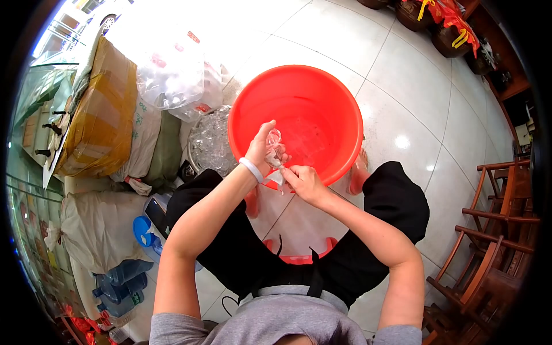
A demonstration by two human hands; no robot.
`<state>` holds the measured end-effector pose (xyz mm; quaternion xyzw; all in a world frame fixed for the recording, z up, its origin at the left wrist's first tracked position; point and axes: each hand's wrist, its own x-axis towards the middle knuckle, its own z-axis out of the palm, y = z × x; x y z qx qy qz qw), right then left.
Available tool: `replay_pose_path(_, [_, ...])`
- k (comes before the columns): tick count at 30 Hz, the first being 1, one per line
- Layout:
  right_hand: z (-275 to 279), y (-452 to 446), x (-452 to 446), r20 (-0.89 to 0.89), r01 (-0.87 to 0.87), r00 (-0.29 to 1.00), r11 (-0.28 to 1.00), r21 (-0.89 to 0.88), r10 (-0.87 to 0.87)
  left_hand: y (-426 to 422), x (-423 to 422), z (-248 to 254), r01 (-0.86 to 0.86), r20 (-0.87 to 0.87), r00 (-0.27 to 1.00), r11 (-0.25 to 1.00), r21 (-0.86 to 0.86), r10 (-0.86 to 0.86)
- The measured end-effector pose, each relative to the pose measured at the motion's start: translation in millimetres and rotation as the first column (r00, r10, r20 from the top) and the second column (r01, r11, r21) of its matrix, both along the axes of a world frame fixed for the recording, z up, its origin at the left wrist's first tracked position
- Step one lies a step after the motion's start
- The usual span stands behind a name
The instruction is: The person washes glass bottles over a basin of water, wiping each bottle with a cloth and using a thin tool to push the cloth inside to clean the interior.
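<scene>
Over the near rim of a large red plastic tub (244,98), my left hand (260,150) is closed around a small clear glass-like piece (274,137), whose exact kind I cannot make out. A white band circles that wrist. My right hand (306,184) pinches a thin white scrap (277,177), cloth or paper, against the lower end of the clear piece. Left of the tub, a metal basin (192,152) holds many similar clear pieces (213,135). The tub's inside shows a few dark specks on its bottom.
Clear plastic bags (172,80) lie beyond the basin. A taped cardboard box (106,115), sacks (98,230) and blue water bottles (121,287) line the left side. Wooden chairs (489,247) stand at right; dark jars (451,40) with red cloth sit at the upper right.
</scene>
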<state>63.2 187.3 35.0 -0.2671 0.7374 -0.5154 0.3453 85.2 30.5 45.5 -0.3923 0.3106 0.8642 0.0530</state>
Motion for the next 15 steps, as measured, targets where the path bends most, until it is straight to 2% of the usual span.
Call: replay_pose_path(15, [-0.8,-0.2,2.8,0.114,-0.003,0.993,0.999,0.052,-0.003,3.5,-0.7,-0.3,-0.010,0.024,1.000,0.999,-0.032,0.010])
